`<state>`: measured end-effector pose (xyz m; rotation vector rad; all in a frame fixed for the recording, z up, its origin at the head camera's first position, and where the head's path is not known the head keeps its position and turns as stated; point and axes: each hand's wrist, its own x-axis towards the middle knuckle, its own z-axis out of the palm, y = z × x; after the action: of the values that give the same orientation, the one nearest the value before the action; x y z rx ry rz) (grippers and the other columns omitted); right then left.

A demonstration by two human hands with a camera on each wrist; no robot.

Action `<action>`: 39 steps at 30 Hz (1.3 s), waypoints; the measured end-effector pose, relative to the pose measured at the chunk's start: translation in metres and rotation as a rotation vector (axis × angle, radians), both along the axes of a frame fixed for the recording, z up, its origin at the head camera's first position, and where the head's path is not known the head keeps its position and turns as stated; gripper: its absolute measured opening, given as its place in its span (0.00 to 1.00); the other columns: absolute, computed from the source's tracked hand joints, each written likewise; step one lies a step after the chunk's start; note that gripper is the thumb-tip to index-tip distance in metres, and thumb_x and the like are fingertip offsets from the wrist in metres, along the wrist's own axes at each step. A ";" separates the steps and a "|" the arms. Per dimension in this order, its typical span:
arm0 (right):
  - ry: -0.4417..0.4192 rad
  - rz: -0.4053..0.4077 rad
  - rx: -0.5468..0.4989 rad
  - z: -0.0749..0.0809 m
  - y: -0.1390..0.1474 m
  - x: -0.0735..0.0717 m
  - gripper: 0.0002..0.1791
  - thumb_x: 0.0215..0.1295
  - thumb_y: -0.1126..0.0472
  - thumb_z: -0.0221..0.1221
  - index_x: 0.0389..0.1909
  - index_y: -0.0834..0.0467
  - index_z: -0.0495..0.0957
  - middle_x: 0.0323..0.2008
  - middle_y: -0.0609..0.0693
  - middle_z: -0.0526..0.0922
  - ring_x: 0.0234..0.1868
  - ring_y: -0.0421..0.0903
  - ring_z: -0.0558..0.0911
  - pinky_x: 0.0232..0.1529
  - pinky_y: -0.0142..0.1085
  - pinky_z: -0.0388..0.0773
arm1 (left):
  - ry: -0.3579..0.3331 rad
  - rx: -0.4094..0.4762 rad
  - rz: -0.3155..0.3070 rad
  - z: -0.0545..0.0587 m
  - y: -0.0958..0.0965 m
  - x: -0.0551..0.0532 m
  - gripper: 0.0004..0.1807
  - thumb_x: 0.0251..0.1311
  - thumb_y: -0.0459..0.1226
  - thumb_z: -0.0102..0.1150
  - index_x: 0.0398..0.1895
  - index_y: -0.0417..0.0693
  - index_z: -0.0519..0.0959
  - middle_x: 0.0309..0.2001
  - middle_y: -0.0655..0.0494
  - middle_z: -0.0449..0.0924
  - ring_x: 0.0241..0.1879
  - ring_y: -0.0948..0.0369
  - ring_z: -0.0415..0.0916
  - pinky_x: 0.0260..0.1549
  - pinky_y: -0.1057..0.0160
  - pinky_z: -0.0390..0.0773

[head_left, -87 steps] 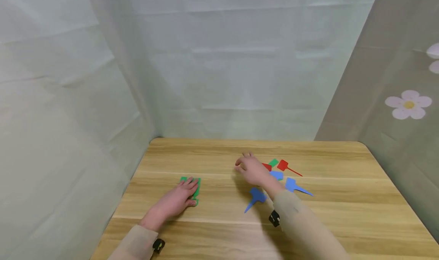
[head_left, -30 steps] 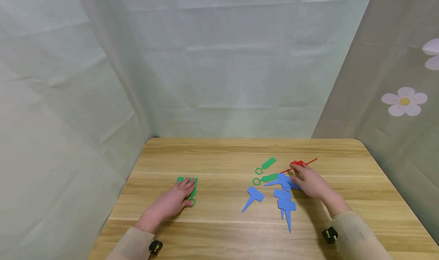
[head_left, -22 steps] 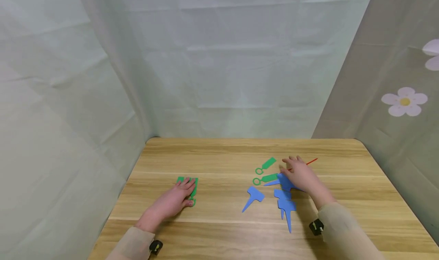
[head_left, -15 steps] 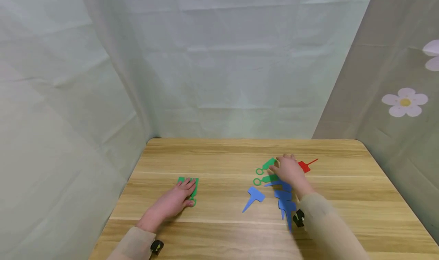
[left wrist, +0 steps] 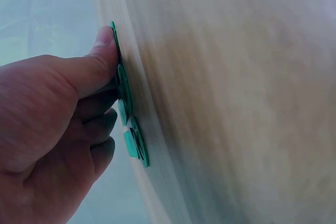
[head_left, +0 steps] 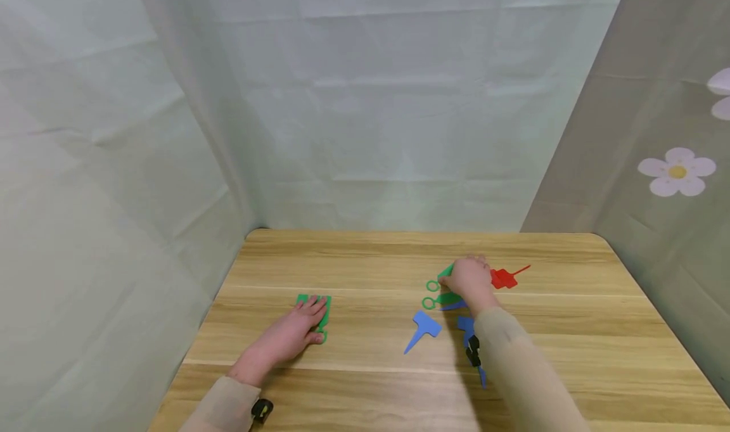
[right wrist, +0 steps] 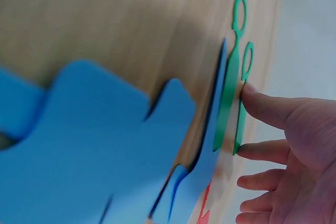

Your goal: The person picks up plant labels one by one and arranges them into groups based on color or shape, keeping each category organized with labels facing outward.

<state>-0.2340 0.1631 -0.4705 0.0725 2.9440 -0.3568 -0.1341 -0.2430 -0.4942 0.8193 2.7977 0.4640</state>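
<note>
My left hand [head_left: 291,334] rests with its fingers spread on several flat green plant tags [head_left: 327,313] at the left of the table. In the left wrist view its thumb touches the edge of a green tag [left wrist: 123,85]. The right hand [head_left: 471,279] reaches over the loose tags. In the right wrist view its thumb and index finger touch a ring-ended green tag [right wrist: 241,121], which lies flat on the table. A second ring-ended green tag [right wrist: 229,87] lies beside it. Blue T-shaped tags [head_left: 466,324] are partly hidden under the right forearm.
Red tags [head_left: 504,279] with thin stems lie right of the right hand. A single blue T-shaped tag [head_left: 422,326] lies left of the right forearm. The wooden table [head_left: 365,394] ends at a hanging pale cloth [head_left: 393,134] behind and at the sides.
My right hand has moved left from the red tags to the green tag. Earlier, the loose blue and red tags were shifted about. My left hand stays on its green tags.
</note>
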 end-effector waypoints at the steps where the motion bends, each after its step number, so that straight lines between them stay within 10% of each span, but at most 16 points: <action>1: -0.008 -0.012 -0.003 0.001 -0.001 -0.001 0.37 0.69 0.44 0.71 0.59 0.75 0.81 0.72 0.81 0.65 0.77 0.80 0.57 0.78 0.64 0.57 | 0.002 -0.003 -0.001 0.000 0.000 0.000 0.39 0.71 0.40 0.68 0.77 0.26 0.67 0.78 0.32 0.63 0.79 0.35 0.57 0.78 0.37 0.56; 17: 0.046 -0.079 -0.005 0.002 -0.005 -0.012 0.24 0.58 0.52 0.74 0.44 0.68 0.86 0.64 0.76 0.77 0.77 0.81 0.58 0.75 0.68 0.58 | 0.000 -0.007 -0.003 0.003 0.004 0.000 0.38 0.71 0.40 0.67 0.76 0.26 0.67 0.78 0.32 0.63 0.79 0.34 0.56 0.78 0.37 0.55; 34: -0.049 -0.148 -0.116 0.003 -0.003 -0.011 0.24 0.60 0.51 0.74 0.46 0.66 0.83 0.73 0.78 0.65 0.80 0.80 0.44 0.79 0.70 0.47 | -0.004 0.010 0.006 0.005 0.005 0.004 0.38 0.72 0.39 0.66 0.76 0.25 0.66 0.78 0.31 0.62 0.79 0.34 0.56 0.78 0.37 0.55; 39: -0.058 -0.151 -0.174 0.005 0.001 -0.011 0.38 0.60 0.51 0.75 0.62 0.72 0.74 0.76 0.82 0.57 0.80 0.81 0.40 0.80 0.69 0.42 | -0.007 0.013 0.005 0.005 0.005 0.004 0.38 0.72 0.39 0.66 0.76 0.25 0.66 0.78 0.31 0.62 0.79 0.34 0.56 0.78 0.36 0.55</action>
<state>-0.2449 0.1638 -0.4652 0.2779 2.8438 -0.6194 -0.1301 -0.2383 -0.4891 0.8110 2.7938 0.4850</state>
